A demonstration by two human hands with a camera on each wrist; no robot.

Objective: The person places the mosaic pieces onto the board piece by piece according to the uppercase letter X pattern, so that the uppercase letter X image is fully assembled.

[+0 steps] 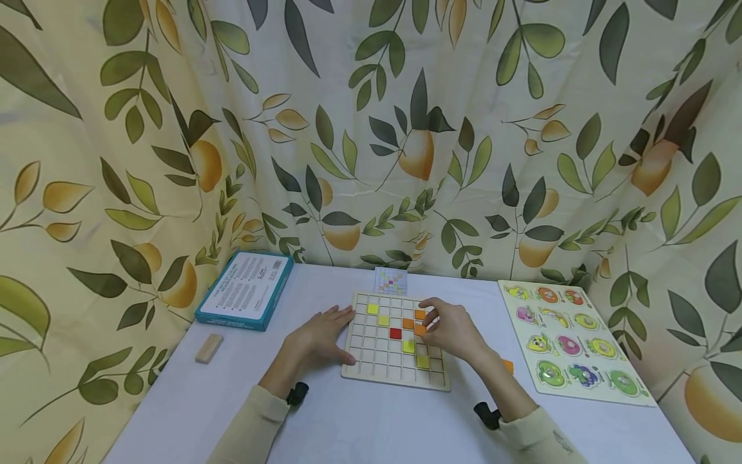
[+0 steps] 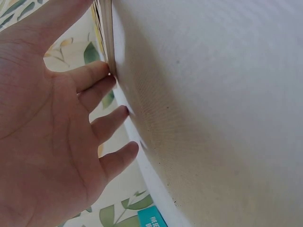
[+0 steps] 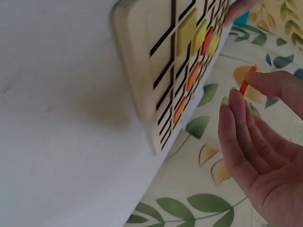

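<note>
A wooden grid board (image 1: 362, 365) lies on the table, with a red square tile (image 1: 395, 333), several yellow tiles (image 1: 408, 347) and orange tiles (image 1: 408, 323) in its cells. My left hand (image 1: 317, 336) rests at the board's left edge, thumb and fingers spread; in the left wrist view its fingertips touch the board's side. Over the board's right side, my right hand (image 1: 455, 330) pinches an orange tile (image 3: 247, 82) between thumb and fingertips. The right wrist view shows that tile held apart from the board surface. Part of the board's right edge is hidden behind this hand.
Behind the board lies a small pattern card (image 1: 391, 281). A teal box (image 1: 246, 287) and a small wooden block (image 1: 209, 348) are on the left. To the right are a fruit puzzle board (image 1: 570, 345) and an orange piece (image 1: 507, 366) partly behind my right forearm. A patterned curtain (image 1: 371, 212) surrounds the table.
</note>
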